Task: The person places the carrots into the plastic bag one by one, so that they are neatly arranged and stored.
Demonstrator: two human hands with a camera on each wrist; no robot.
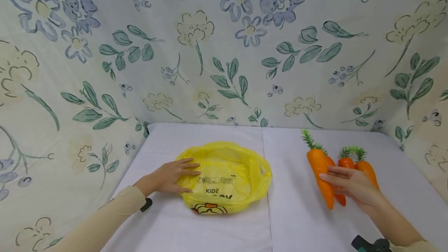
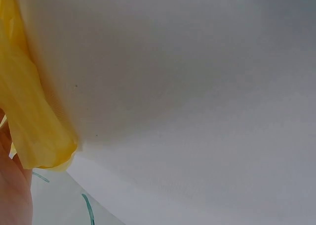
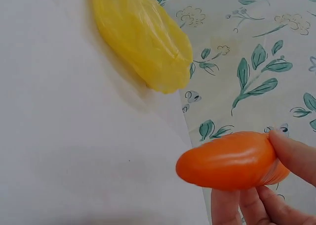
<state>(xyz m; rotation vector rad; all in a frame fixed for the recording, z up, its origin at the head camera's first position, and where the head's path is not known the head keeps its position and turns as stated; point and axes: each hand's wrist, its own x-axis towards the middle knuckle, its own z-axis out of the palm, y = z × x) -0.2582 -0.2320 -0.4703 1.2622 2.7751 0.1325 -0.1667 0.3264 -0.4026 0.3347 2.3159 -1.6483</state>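
Note:
A yellow plastic bag [image 1: 224, 186] with printed lettering lies with its mouth spread wide on the table. My left hand [image 1: 173, 175] rests on the bag's left rim, its fingers straight and reaching over the edge. In the left wrist view, a fold of the yellow bag [image 2: 37, 106] covers part of that hand. Over to the right, my right hand [image 1: 353, 186] holds an orange carrot [image 1: 318, 170] with a green top, tilted, between thumb and fingers. Seen from the right wrist, the thumb presses on the carrot [image 3: 227, 160] from above while fingers support it below.
Beside and behind my right hand are more carrots, including a reddish one [image 1: 346, 162] and an orange one [image 1: 369, 172]. Everything lies on a white-covered table [image 1: 238, 236]. A floral cloth [image 1: 196, 88] hangs behind the table and along its sides.

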